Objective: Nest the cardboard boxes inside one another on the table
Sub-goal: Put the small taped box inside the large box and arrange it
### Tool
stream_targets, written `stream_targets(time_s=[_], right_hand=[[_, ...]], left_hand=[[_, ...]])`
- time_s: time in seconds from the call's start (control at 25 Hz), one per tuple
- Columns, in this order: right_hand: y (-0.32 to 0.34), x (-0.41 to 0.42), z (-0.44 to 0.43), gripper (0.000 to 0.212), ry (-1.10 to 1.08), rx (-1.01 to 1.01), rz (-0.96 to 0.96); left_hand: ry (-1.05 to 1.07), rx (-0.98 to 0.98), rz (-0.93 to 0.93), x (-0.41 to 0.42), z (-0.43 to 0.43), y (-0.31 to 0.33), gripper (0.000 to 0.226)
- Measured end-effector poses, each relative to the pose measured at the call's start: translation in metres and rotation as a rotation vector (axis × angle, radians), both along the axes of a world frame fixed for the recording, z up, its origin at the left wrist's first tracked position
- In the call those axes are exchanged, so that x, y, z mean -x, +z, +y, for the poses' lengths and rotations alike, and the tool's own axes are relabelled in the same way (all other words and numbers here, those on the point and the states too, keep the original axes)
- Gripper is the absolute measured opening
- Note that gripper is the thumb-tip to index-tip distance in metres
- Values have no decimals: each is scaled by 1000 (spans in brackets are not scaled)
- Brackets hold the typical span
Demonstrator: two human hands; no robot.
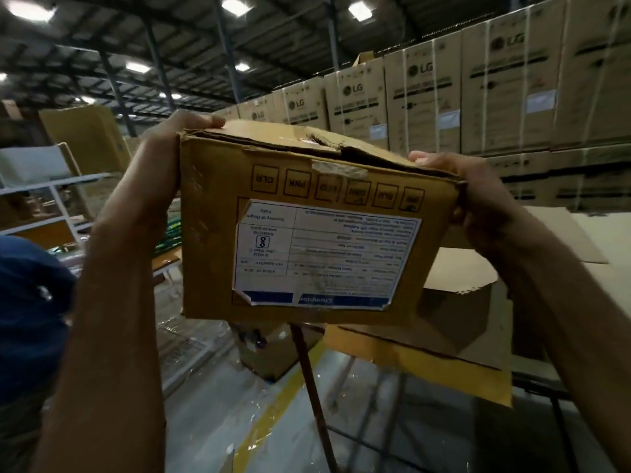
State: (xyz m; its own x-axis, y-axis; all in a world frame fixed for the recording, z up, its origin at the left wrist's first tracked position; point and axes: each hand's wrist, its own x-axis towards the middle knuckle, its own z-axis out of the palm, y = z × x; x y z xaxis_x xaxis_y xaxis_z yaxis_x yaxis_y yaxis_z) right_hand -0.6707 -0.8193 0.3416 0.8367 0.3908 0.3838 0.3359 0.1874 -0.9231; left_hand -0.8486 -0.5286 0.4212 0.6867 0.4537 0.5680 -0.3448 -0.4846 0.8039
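Head view: small cardboard box (307, 230) held aloft, near

Gripped at both ends by left hand (164, 165) and right hand (478, 199), fingers (205, 121) clamped over torn, closed top flaps; contents hidden. Behind, lower right: larger open box (454, 312) on counter (541, 373), interior too dark to tell.

One wide-angle view only, worn on the person's head, looking forward and close to level rather than steeply down. Ceiling lights (235, 5) and a far wall of stacked cartons (444, 104) fill its upper part, while the floor (211, 404) runs along the bottom. It sits very near the cardboard box (307, 233), which fills the centre, with the left hand (164, 158) and right hand (478, 199) at its sides.
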Motion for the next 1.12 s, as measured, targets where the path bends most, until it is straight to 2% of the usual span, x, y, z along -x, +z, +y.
stream_targets(time_s=[0.16, 0.32, 0.64, 0.72, 0.88, 1.0, 1.12], right_hand=[[7, -24, 14, 49, -61, 0, -77], [16, -69, 12, 55, -134, -10, -150], [33, -189, -24, 68, -250, 9, -280], [25, -216, -30, 70, -297, 16, -280], [17, -267, -41, 69, -335, 50, -218], [13, -295, -39, 65, -412, 167, -138], [0, -319, -35, 50, -451, 295, -48]], left_hand=[[-67, -70, -23, -34, 12, 3, 34], [-147, -85, 33, -99, 28, -10, 43], [-288, 34, -38, -275, 16, -29, 54], [-328, 47, -21, -318, 9, -42, 53], [-354, 91, 39, -390, -3, -68, 36], [-367, 59, 171, -430, -3, -74, 28], [-399, 10, 326, -468, 6, -78, 22]])
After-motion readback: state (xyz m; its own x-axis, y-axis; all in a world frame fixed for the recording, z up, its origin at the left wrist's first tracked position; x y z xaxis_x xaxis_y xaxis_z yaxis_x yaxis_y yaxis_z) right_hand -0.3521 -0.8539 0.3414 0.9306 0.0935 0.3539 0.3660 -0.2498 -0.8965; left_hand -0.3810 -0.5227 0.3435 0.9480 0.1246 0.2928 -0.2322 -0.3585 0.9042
